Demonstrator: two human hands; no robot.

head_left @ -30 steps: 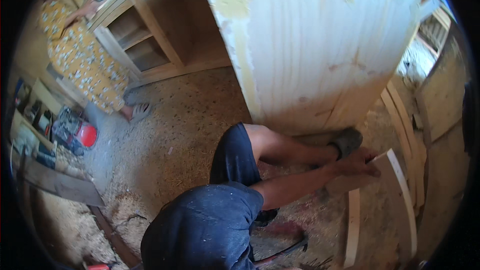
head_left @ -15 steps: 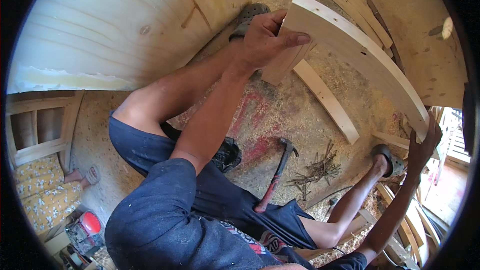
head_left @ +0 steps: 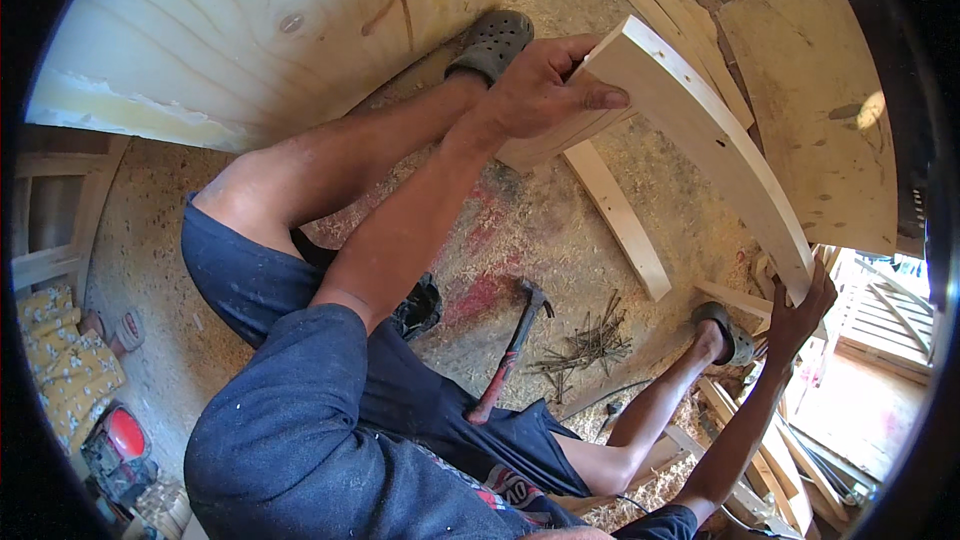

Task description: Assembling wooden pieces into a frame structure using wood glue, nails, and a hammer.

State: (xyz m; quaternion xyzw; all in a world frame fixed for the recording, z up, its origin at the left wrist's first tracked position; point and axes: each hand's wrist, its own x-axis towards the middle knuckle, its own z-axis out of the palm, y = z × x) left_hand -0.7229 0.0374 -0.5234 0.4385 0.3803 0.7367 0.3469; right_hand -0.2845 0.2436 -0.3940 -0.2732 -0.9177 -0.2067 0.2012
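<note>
A pale wooden board (head_left: 690, 115) is held up in front of me, spanning both hands. Small dark marks dot its narrow upper edge. My left hand (head_left: 550, 90) is closed on its left end, thumb flat on the broad face. At the lower right end, the fingers of my right hand (head_left: 805, 305) wrap round the board. Below it, a loose wooden strip (head_left: 620, 220) lies on the floor. A claw hammer (head_left: 508, 352) with a red and black handle rests with its grip against my dark shorts. Beside the hammer is a pile of thin, nail-like rods (head_left: 588, 345).
A large plywood panel (head_left: 230, 30) stands at the upper left. More planks (head_left: 690, 25) and a plywood sheet (head_left: 810, 110) lie at the upper right. Sawdust covers the floor (head_left: 500, 210). Another person's patterned yellow clothing (head_left: 65, 370) shows at the left, near a red-topped machine (head_left: 125, 435).
My view has shifted, so the floor things appear farther left. The board's left end has come slightly lower and nearer. Both hands keep their hold.
</note>
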